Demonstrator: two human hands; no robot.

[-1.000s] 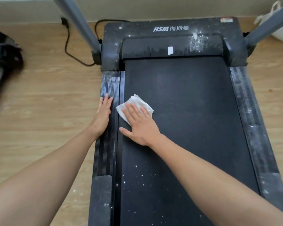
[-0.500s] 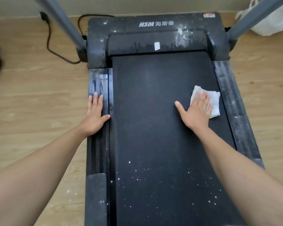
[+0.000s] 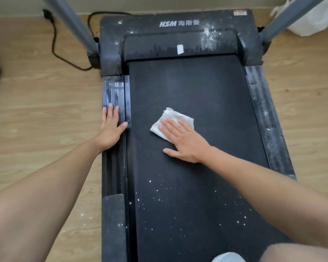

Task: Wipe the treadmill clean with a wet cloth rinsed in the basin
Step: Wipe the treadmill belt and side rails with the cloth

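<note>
Midway along treadmill (image 3: 197, 87) — right hand (image 3: 186, 142) atop cloth (image 3: 175, 118)

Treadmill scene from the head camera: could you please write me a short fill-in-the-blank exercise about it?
1. The right hand presses a white ____ flat on the belt.
2. The left hand rests flat on the rail at the belt's ____ side.
3. The logo on the cover reads ____.

Missing words: cloth; left; HSM.
</note>
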